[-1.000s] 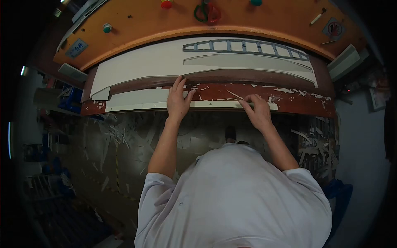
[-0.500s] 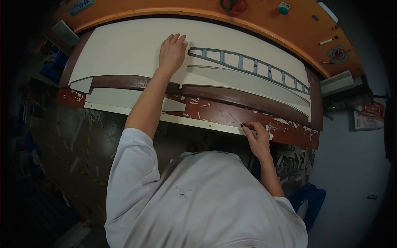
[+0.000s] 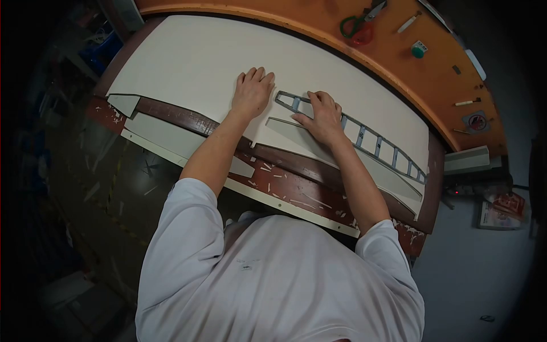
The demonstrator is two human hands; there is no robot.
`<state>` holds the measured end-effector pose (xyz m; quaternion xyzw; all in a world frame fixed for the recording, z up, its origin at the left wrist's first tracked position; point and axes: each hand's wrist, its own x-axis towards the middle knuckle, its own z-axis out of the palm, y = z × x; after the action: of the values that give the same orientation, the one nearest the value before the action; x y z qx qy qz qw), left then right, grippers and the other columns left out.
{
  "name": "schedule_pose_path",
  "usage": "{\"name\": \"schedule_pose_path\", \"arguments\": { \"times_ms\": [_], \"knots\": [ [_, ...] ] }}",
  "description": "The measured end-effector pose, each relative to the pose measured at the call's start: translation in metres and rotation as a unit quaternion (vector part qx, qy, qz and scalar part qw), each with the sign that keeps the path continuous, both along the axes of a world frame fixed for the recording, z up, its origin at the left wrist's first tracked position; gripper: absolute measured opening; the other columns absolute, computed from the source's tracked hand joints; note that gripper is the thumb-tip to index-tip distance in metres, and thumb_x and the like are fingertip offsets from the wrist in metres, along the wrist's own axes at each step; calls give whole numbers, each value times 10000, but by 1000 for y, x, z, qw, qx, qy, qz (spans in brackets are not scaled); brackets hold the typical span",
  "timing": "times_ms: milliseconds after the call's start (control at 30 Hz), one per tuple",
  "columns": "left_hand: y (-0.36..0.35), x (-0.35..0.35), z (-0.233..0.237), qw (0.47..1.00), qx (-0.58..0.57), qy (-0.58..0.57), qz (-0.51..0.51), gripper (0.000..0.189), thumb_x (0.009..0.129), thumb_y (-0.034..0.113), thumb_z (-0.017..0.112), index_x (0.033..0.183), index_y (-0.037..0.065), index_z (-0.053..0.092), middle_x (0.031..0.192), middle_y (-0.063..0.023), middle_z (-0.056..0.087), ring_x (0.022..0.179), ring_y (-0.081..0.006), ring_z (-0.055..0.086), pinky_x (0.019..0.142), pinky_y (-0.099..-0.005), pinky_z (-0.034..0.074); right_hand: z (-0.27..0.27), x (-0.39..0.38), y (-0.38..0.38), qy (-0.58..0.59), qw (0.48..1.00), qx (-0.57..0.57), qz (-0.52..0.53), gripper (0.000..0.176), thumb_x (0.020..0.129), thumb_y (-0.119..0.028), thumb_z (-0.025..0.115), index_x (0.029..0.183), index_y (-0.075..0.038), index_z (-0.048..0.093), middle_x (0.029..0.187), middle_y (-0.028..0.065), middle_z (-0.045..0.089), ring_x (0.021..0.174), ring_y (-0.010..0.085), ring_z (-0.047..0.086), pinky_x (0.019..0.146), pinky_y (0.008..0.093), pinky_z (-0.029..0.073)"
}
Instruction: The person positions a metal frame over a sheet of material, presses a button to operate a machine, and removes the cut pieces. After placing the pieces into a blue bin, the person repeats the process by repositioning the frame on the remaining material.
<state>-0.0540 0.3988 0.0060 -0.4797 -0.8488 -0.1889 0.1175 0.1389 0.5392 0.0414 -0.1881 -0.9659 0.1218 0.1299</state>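
My right hand [image 3: 322, 118] is closed across the left part of a ladder-shaped cutting die [image 3: 361, 135], thumb at its near edge and fingers at its far edge. The long grey-blue frame with crossbars lies on a cream sheet [image 3: 194, 60], just beyond a curved cut in the material. To the left of the die's narrow end, my left hand [image 3: 253, 95] rests palm down on the sheet, fingers out and holding nothing. Part of the die is covered by my right hand.
Cut cream offcuts [image 3: 165, 138] and small scraps lie along the dark red board [image 3: 319, 194] at the near edge. On the orange ledge [image 3: 393, 54] beyond the sheet are scissors [image 3: 358, 24], a green-topped container [image 3: 419, 49] and a white-handled tool [image 3: 408, 24].
My right hand has let go of a thin strip at the near edge and moved up onto the cutting die. My left hand stays on the sheet. The view has tilted.
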Motion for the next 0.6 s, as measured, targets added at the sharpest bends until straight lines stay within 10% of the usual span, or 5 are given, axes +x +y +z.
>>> {"name": "schedule_pose_path", "arguments": {
  "times_ms": [367,600],
  "knots": [
    [5,-5,-13,1000,6,24,4,367,1044,275,522,1384,147,571,1466,-135,525,1412,-344,436,1164,-554,314,11,1,5,29,999,-22,18,626,886,-437,759,1301,6,608,1269,152,551,1247,320,507,1069,467,371],
    [2,-4,-5,999,-48,11,6,515,946,182,627,1451,159,528,1539,-124,476,1456,-353,401,1198,-532,300,169,68,15,187,981,-23,44,565,954,-457,694,1280,-7,592,1179,177,612,1058,357,625,961,454,484]
  ]
}}
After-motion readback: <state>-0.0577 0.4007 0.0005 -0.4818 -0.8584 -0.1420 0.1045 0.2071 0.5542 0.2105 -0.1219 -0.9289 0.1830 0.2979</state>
